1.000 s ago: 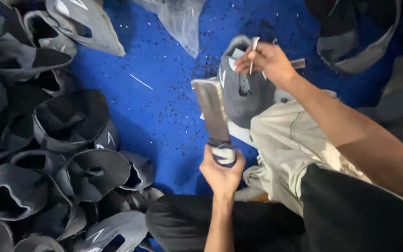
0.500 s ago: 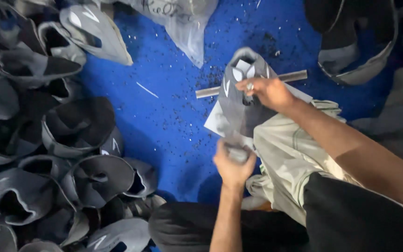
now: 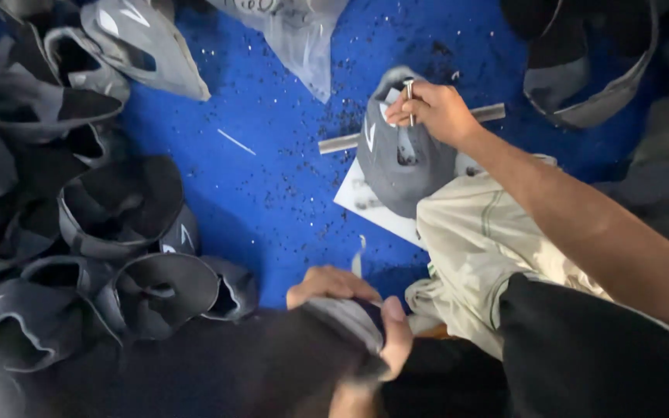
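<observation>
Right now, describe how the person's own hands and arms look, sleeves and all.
Both arms are bare, with no sleeve, glove or watch in view. The right hand shows curled fingers on a long, uncovered forearm. The left hand shows bare fingers and a thumb; its wrist is hidden low in the frame.

1. A shoe upper (image 3: 400,155) lies on the floor (image 3: 272,178) at upper centre, partly over a flat sheet (image 3: 365,203).
2. The right hand (image 3: 435,110) rests on the top of that upper, its fingers (image 3: 406,108) closed around a thin metal pin (image 3: 409,99).
3. A metal bar (image 3: 420,128) lies on the floor behind the upper, running left to right under the hand.
4. The left hand (image 3: 358,306) sits at lower centre, gripping the edge of another upper (image 3: 342,317).
5. A pile of uppers (image 3: 79,224) fills the left side.
6. A plastic bag (image 3: 296,35) lies at top centre.
7. More uppers (image 3: 590,62) lie at the top right.
</observation>
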